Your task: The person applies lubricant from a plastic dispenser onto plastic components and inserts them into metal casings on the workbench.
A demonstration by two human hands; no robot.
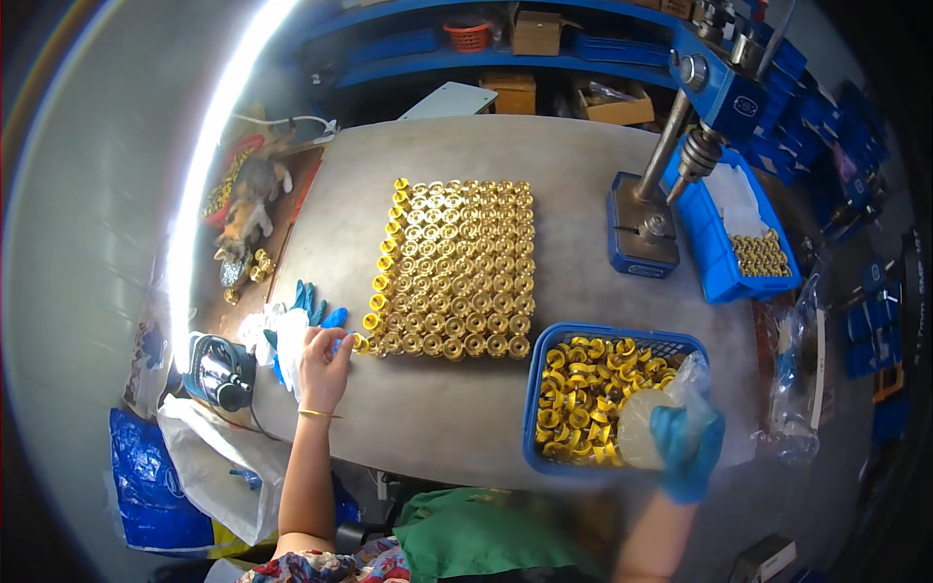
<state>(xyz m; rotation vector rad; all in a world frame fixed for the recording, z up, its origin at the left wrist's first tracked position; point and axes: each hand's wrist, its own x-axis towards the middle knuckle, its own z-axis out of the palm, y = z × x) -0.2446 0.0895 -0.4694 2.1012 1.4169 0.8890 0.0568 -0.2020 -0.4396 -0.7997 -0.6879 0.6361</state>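
Note:
Rows of round brass-coloured fittings (457,267) stand in a tight block on the metal table (603,301). Along the block's left side runs a column of yellow ring-shaped caps (380,284). My left hand (326,364), bare with a bangle at the wrist, pinches a yellow cap (360,342) at the block's near left corner. My right hand (688,442), in a blue glove and somewhat blurred, is closed on a clear plastic bag (692,379) above the right part of a blue basket (533,408). Loose yellow caps (583,398) fill that basket. A whitish translucent round shape (641,428) shows beside the glove.
A blue drill-press-like machine (646,228) stands at the far right, beside a blue bin (714,257) holding brass fittings. At left lie blue gloves (311,303), white cloth and a dark appliance (222,374). What looks like a cat (255,189) lies on the side bench.

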